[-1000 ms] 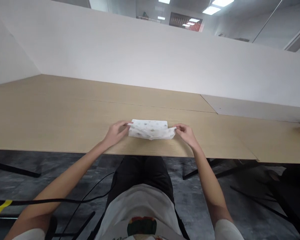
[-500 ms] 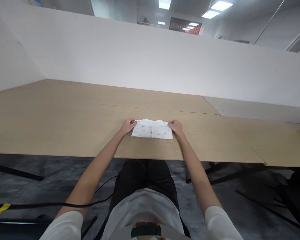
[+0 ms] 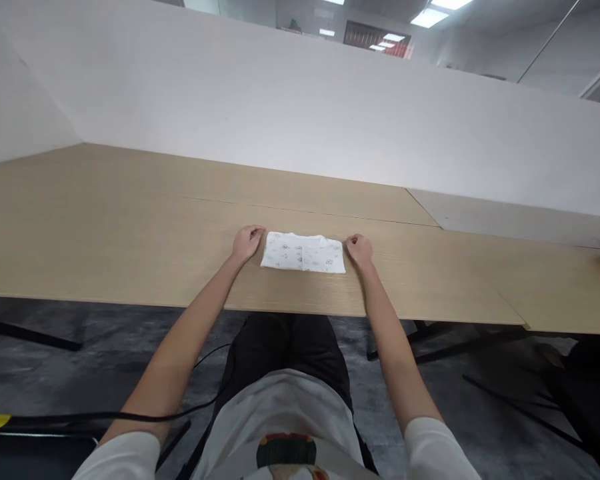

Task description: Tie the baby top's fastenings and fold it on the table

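A small white folded shirt point(image 3: 303, 253) with a printed pattern of little figures lies flat on the table. Its curved neckline is on the far edge, and a fold line runs down its middle. Just off its left end is my left hand point(image 3: 247, 242), fingers curled and drawn together, nothing in them. Beyond the right end, with a narrow gap, my right hand point(image 3: 361, 249) rests on the table with curled fingers and holds nothing.
The light wooden tabletop point(image 3: 130, 233) runs wide to both sides, its near edge close to my body. A white partition point(image 3: 260, 113) rises behind it. A black cable point(image 3: 105, 416) crosses my left arm. Dark chair parts point(image 3: 580, 400) stand at lower right.
Both hands have let go of the shirt's upper corners and moved outward, the left one to the left, the right one to the right. The shirt stays flat on the table.
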`<state>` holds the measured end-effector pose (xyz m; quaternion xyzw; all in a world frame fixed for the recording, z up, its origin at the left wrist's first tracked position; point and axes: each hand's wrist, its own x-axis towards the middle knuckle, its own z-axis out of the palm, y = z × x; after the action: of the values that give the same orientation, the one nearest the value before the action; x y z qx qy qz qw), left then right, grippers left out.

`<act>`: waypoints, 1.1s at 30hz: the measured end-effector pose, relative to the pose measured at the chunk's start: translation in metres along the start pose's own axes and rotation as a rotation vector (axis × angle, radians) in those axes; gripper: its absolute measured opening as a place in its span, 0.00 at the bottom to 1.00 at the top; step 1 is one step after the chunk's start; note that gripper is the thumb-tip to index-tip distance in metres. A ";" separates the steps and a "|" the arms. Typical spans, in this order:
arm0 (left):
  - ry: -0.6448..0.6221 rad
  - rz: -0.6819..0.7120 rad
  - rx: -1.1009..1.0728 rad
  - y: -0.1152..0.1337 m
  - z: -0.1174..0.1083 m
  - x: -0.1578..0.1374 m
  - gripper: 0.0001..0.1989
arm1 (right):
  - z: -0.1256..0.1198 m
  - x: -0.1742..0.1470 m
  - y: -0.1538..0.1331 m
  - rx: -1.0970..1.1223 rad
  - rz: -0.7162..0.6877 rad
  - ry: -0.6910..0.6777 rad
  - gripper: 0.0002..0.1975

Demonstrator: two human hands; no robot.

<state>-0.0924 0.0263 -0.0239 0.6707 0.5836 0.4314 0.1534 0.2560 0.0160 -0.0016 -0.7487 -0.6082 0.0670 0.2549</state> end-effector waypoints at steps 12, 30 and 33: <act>-0.200 0.036 -0.090 0.001 0.000 -0.003 0.22 | -0.002 -0.004 -0.004 -0.073 -0.067 -0.016 0.17; -0.183 0.024 -0.049 0.001 -0.001 -0.002 0.21 | 0.007 -0.002 -0.001 0.252 -0.283 -0.076 0.12; -0.176 0.031 -0.054 -0.001 0.000 -0.002 0.20 | 0.007 -0.002 -0.001 0.317 -0.262 -0.113 0.09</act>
<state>-0.0924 0.0247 -0.0255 0.7106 0.5456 0.3886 0.2153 0.2517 0.0163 -0.0080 -0.6088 -0.6956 0.1702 0.3414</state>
